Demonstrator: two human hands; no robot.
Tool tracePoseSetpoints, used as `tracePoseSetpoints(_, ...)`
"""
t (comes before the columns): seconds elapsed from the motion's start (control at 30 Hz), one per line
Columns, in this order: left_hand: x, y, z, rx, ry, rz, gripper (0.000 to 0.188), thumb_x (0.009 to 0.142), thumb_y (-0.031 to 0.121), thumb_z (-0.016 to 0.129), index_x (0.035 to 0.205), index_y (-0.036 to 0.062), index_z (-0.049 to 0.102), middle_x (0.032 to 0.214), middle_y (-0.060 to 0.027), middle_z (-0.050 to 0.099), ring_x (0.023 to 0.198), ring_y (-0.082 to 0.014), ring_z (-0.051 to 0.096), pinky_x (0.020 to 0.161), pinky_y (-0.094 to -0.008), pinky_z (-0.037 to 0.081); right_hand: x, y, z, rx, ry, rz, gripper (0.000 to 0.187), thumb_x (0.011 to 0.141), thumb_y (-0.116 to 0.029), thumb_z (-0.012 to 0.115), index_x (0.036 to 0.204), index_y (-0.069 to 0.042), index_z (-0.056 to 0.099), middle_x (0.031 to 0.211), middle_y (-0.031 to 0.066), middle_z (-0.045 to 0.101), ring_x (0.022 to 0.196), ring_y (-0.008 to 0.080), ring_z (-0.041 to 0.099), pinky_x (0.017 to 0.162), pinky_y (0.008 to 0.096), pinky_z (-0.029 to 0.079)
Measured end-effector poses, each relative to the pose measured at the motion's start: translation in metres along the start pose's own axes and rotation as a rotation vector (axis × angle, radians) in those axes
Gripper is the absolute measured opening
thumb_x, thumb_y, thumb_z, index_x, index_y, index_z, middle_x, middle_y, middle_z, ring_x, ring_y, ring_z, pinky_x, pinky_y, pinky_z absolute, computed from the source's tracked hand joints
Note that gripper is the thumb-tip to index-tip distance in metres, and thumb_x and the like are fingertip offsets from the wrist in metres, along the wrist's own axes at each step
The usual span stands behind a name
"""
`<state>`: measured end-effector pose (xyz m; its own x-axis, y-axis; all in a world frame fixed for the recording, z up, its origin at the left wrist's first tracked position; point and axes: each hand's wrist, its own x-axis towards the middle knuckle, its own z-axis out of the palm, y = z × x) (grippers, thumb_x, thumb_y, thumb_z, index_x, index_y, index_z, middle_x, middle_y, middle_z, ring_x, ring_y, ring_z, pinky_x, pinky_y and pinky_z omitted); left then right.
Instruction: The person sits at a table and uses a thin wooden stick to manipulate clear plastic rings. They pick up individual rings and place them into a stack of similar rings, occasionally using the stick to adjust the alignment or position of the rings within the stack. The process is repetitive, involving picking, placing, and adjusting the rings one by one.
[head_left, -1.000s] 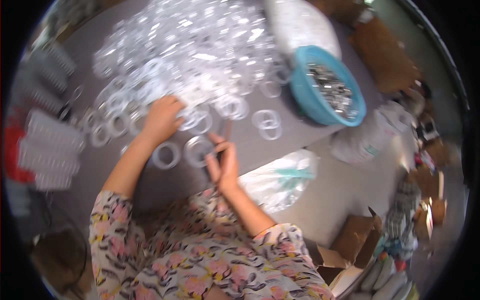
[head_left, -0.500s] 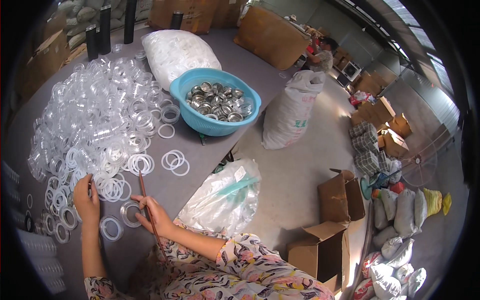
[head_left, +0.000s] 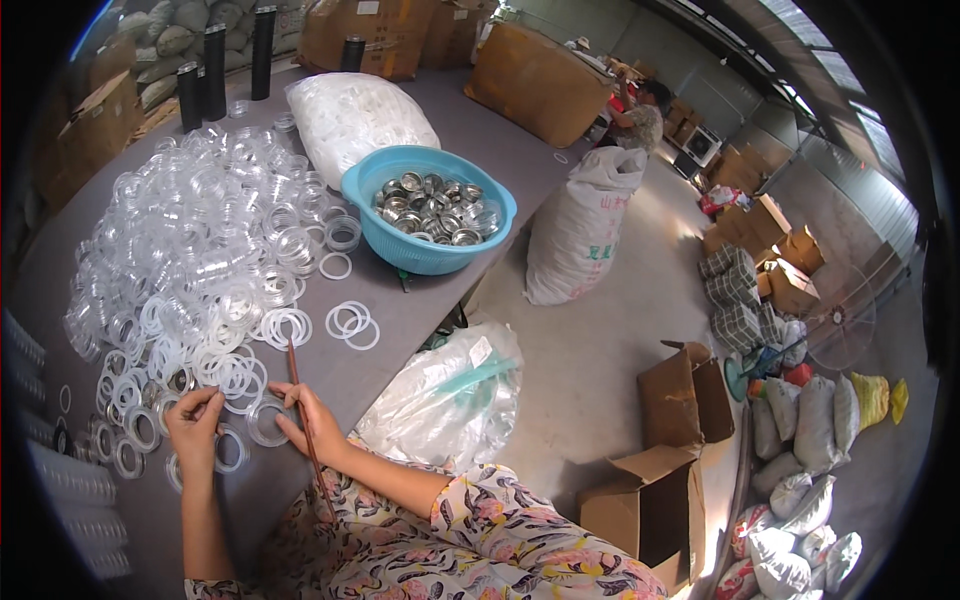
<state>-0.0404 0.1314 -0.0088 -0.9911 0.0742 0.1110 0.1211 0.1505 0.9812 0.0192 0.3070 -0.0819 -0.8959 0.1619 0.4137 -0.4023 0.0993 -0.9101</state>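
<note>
My right hand (head_left: 318, 428) grips a thin reddish-brown stick (head_left: 296, 385), its tip pointing away over the white flat rings. Beside its fingertips lies a clear plastic ring (head_left: 267, 424); whether they touch it I cannot tell. My left hand (head_left: 195, 425) is closed, thumb and fingers pinched together, and what is between them is too small to make out. Right beside that hand lies another clear ring with a white ring in it (head_left: 231, 450). Flat white rings (head_left: 237, 375) spread just beyond both hands, in front of a big heap of clear plastic rings (head_left: 200, 225).
A blue basin (head_left: 425, 258) of silvery metal lids stands at the table's right edge, beside a full white plastic bag (head_left: 355, 115). Black tubes (head_left: 262, 55) stand at the back. Beyond the edge are a clear bag (head_left: 450, 395), a woven sack (head_left: 585, 230) and open cartons (head_left: 685, 400).
My left hand has drawn back toward me and slightly right, its fingers now pinched. My right hand keeps the stick almost in place. The whole view has shifted slightly.
</note>
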Motion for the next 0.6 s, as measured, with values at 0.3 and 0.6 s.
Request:
tracePoseSetpoints(0.3, -0.009, -0.009, 0.024, 0.044, -0.224, -0.159, 0.016, 0.075, -0.001, 0.066, 0.09, -0.0028, 0.061, 0.065, 0.0008, 0.056, 0.047, -0.0019, 0.044, 0.039, -0.0168, 0.033, -0.002, 0.008, -0.001, 0.184, 0.043, 0.095, 0.018, 0.085, 0.003, 0.054, 0.091, -0.003, 0.038, 0.118, 0.02, 0.052, 0.106, 0.0195, 0.05, 0.092, 0.0285, 0.037)
tracePoseSetpoints(0.6, -0.013, -0.005, 0.028, 0.291, -0.225, -0.039, 0.012, 0.073, -0.003, 0.064, 0.082, 0.0012, 0.056, 0.066, 0.0013, 0.055, 0.057, -0.002, 0.046, 0.05, -0.019, 0.035, -0.002, 0.024, 0.005, 0.122, 0.072, 0.056, 0.018, 0.085, 0.004, 0.053, 0.093, -0.003, 0.039, 0.117, 0.0201, 0.052, 0.108, 0.0203, 0.05, 0.093, 0.0287, 0.038)
